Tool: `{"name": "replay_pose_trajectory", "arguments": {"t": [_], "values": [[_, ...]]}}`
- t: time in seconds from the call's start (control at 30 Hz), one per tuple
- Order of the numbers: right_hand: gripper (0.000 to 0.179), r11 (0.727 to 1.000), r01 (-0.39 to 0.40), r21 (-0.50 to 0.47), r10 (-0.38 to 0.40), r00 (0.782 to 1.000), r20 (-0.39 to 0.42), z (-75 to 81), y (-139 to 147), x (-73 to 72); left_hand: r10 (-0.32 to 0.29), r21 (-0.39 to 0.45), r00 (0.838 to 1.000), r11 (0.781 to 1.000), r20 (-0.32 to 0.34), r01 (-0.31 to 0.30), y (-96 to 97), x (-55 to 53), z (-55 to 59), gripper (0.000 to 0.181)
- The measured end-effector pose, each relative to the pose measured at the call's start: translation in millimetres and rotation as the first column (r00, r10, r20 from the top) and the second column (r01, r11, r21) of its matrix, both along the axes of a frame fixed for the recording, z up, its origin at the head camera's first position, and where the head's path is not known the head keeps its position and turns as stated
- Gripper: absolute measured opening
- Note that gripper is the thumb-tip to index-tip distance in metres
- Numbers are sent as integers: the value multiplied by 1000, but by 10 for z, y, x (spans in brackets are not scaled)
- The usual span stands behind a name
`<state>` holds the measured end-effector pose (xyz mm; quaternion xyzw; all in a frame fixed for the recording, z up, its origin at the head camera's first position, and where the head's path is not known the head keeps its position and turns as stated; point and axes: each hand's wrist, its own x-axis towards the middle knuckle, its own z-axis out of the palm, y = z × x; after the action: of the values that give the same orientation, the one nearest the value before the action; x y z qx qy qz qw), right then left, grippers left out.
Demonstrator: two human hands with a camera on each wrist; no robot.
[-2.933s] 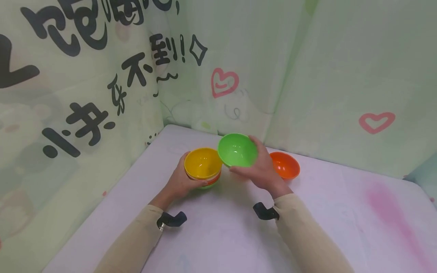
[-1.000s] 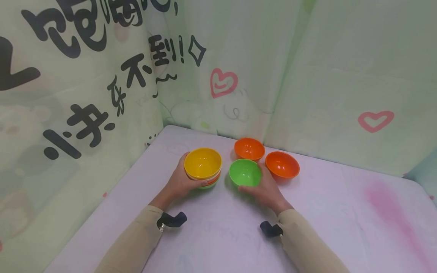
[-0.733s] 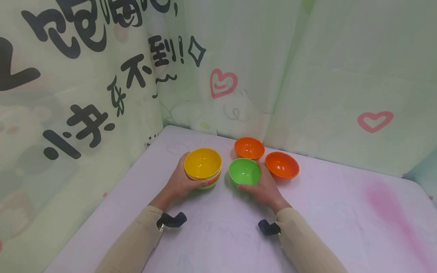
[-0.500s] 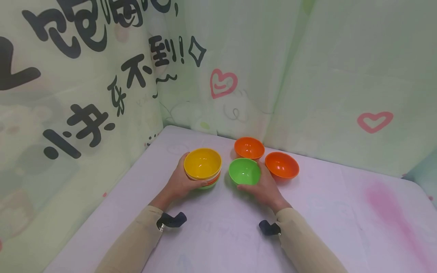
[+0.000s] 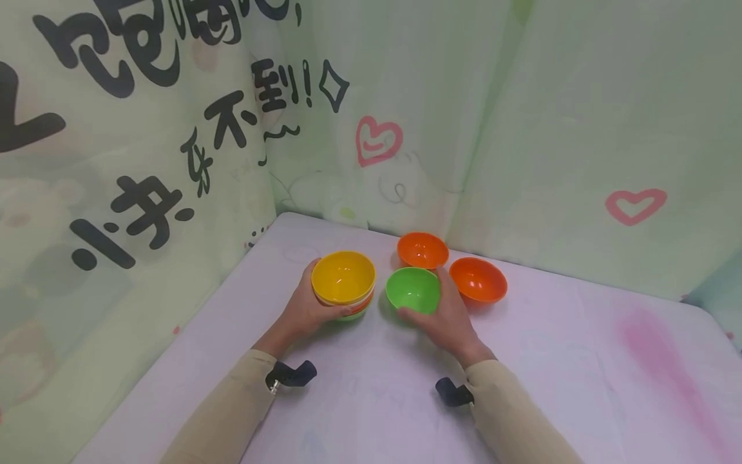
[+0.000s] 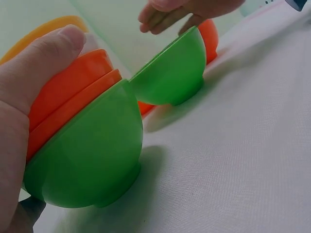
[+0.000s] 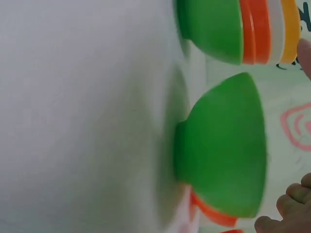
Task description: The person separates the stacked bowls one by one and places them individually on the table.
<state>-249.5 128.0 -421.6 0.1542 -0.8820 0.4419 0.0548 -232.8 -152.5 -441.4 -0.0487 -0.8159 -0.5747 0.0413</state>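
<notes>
The left hand (image 5: 304, 308) clasped the nested bowl stack (image 5: 344, 281) at left. The right hand (image 5: 449, 317), thumb and fingers apart, hovered by the green bowl (image 5: 413, 290), upright on woven cloth (image 5: 371, 399), nearer than two orange bowls (image 5: 423, 250). Glossy, rounded, likely light, stiff, slippery plastic, it seemed best held across the rim.

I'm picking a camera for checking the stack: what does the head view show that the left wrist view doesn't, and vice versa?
Only the head view: the insides of the yellow bowl and loose orange bowls, plus pink hearts on the curtain.
Only the left wrist view: two distinct orange layers in the stack, and the foot of the loose green bowl.
Both: the left hand gripping the stack, the right hand by the loose green bowl, and parts of the loose orange bowls.
</notes>
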Motion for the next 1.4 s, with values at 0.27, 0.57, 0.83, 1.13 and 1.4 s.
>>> {"name": "replay_pose_trajectory", "arguments": {"t": [0.27,0.57,0.83,1.13,1.4], "values": [[106,998,-25,59,25,1000,-12,277,-218,115,-10,3,1000,1000,15,10,-8,4,8,115],[113,982,-171,85,169,985,29,494,-642,85,2,-16,1000,1000,-23,-3,5,-3,-7,115],[118,973,-231,9,228,966,123,378,-924,-14,3,-42,1000,999,1,-2,8,-6,-2,114],[118,983,-177,48,164,967,195,386,-997,-47,-17,-19,999,1000,-30,16,-18,-19,-22,113],[108,983,-178,50,170,977,133,344,-1026,-43,-21,-7,999,1000,-24,21,-11,-8,-27,109]]}}
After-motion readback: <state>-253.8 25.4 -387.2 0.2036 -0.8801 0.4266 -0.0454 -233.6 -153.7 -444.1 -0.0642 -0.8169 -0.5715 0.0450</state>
